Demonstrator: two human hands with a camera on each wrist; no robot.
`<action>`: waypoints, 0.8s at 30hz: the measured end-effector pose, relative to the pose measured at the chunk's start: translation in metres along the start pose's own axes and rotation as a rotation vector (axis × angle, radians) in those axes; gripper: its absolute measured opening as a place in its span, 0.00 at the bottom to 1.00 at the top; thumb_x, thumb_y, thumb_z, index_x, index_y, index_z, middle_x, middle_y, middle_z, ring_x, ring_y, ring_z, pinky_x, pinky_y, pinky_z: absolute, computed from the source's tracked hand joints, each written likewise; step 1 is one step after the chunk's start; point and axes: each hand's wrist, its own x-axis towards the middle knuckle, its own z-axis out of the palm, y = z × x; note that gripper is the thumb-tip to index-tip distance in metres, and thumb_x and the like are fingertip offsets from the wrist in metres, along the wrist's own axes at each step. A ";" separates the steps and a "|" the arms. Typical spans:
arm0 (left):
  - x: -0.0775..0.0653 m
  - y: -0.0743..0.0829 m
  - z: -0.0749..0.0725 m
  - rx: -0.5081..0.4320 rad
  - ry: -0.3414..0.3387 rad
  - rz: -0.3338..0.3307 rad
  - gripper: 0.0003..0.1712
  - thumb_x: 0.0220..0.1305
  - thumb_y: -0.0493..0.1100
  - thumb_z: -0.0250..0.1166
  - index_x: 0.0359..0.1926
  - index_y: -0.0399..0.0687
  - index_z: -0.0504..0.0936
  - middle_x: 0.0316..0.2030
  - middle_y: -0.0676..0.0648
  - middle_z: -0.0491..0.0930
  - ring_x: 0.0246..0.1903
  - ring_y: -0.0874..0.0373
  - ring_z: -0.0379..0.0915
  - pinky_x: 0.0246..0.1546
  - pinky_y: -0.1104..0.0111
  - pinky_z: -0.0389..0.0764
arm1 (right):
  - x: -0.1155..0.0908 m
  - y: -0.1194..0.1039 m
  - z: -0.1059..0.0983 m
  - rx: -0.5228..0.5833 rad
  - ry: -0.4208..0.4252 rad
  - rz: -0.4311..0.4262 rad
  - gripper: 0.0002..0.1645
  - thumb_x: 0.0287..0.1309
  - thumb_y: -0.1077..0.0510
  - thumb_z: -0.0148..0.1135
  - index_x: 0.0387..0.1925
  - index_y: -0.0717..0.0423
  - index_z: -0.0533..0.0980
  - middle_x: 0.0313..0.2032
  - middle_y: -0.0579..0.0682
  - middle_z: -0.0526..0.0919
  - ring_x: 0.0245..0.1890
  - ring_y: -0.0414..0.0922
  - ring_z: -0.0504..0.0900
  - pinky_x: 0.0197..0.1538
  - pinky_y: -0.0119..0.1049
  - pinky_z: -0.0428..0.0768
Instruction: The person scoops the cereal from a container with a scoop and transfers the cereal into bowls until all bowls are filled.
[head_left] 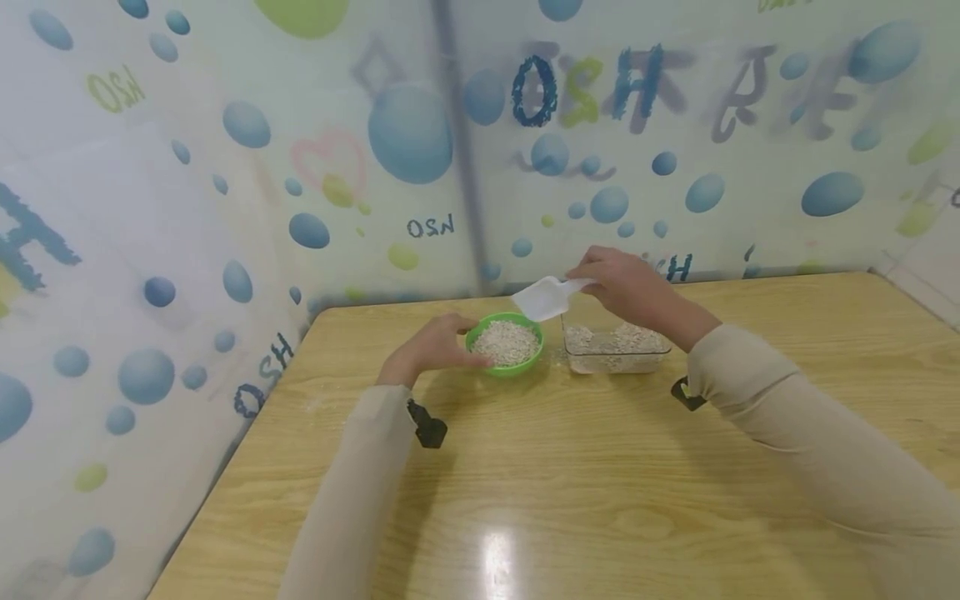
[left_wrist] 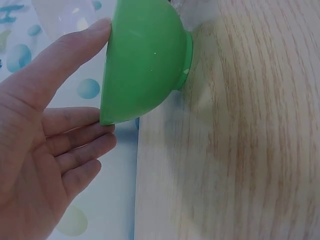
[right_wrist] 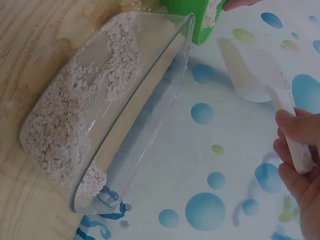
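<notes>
A green bowl [head_left: 507, 372] of pale oat flakes [head_left: 506, 342] stands on the table near its back edge. My left hand [head_left: 444, 343] holds the bowl at its left side, thumb and fingertips spread along the rim; the left wrist view shows the bowl's outer wall [left_wrist: 142, 60]. Held by its handle, a white scoop [head_left: 546, 298] is in my right hand [head_left: 626, 287], raised over the bowl's back right rim. No flakes show on the scoop in either view. Below my right hand sits a clear rectangular container [right_wrist: 145, 120] with more oat flakes [right_wrist: 57, 130].
Some loose flakes [head_left: 557, 357] lie on the wooden table [head_left: 525, 475] between bowl and container. Right behind the table's back edge rises a wall covering [head_left: 405, 250] with blue and green dots. Another patterned wall [head_left: 150, 292] runs along the left side.
</notes>
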 end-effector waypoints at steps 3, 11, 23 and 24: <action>0.001 0.000 -0.001 0.024 -0.003 -0.009 0.46 0.45 0.56 0.72 0.61 0.36 0.67 0.59 0.40 0.67 0.59 0.45 0.61 0.59 0.57 0.63 | -0.004 0.003 -0.005 0.019 0.001 0.025 0.15 0.48 0.71 0.64 0.42 0.65 0.79 0.34 0.56 0.79 0.34 0.51 0.78 0.36 0.44 0.78; 0.006 0.010 -0.002 0.058 0.012 0.013 0.48 0.46 0.57 0.71 0.63 0.36 0.65 0.61 0.39 0.65 0.60 0.46 0.59 0.60 0.58 0.62 | -0.020 0.018 -0.021 0.000 -0.041 0.150 0.15 0.51 0.69 0.63 0.44 0.65 0.78 0.36 0.58 0.79 0.35 0.53 0.77 0.35 0.47 0.77; 0.030 0.055 0.008 0.071 -0.023 0.062 0.43 0.53 0.59 0.65 0.65 0.43 0.63 0.63 0.45 0.63 0.62 0.51 0.56 0.61 0.60 0.61 | -0.043 0.040 -0.054 -0.061 -0.168 0.181 0.14 0.49 0.72 0.63 0.42 0.68 0.78 0.34 0.60 0.78 0.33 0.54 0.76 0.34 0.49 0.76; 0.033 0.060 0.010 0.082 -0.029 0.075 0.43 0.53 0.59 0.65 0.65 0.42 0.63 0.62 0.45 0.63 0.62 0.51 0.57 0.60 0.60 0.61 | -0.045 0.042 -0.057 -0.066 -0.191 0.188 0.14 0.49 0.72 0.63 0.42 0.68 0.79 0.33 0.60 0.78 0.33 0.54 0.76 0.34 0.49 0.76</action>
